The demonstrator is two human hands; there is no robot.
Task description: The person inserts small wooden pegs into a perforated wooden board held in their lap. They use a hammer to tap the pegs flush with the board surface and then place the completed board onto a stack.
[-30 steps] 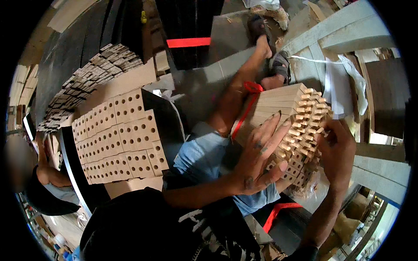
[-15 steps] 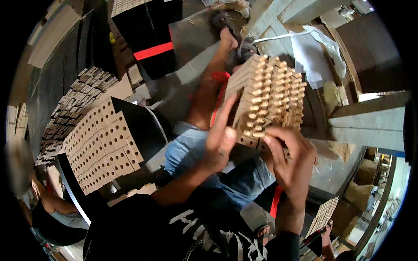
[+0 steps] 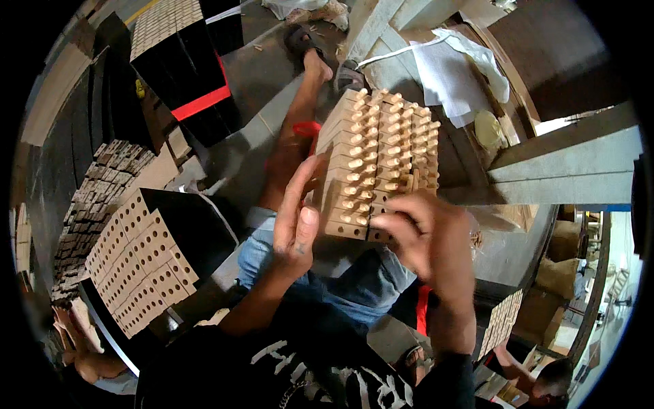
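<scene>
Head view: I judge pegs (image 3: pixel 392 150) are being fitted into wooden blocks (image 3: pixel 336 194) beyond the knees (image 3: pixel 394 273), left hand (image 3: pixel 296 240) unclenched alongside, right hand (image 3: pixel 437 233) curled, grip hidden from me, next needing alignment over near holes (image 3: pixel 359 232).

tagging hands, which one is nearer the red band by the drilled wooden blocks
Left. The left hand is left of the drilled wooden blocks, just below the red band in view; the right hand is across them, at their near right corner.

White paper (image 3: pixel 444 85) lies near a pale beam (image 3: pixel 569 167) and a dark brown panel (image 3: pixel 579 58).
</scene>
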